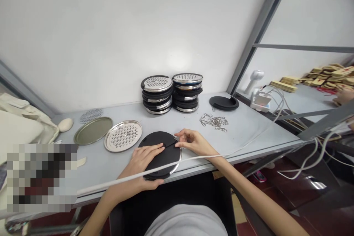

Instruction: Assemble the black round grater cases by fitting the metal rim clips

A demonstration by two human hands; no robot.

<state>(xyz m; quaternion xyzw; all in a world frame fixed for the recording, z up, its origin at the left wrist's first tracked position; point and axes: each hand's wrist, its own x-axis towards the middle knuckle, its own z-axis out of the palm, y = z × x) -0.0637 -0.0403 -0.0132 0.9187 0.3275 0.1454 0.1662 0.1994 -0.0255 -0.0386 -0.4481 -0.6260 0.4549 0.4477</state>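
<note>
A round black disc [163, 162] with a shiny metal rim showing at its lower right lies at the table's front edge. My left hand [142, 160] holds its left side, fingers flat on top and thumb at the front edge. At the disc's upper right, my right hand [190, 142] pinches a small metal clip [176, 138]. Similar clips lie in a loose pile [214, 121] to the right. Left of the disc rests a silver perforated plate [123, 136], beside an olive-coloured round plate [93, 131].
Two stacks of black and silver discs [157, 96] [188, 92] stand by the wall. Another black disc [224, 103] lies back right. A white cable [193, 158] crosses in front of my forearms. Another person's hand [344, 96] shows at far right.
</note>
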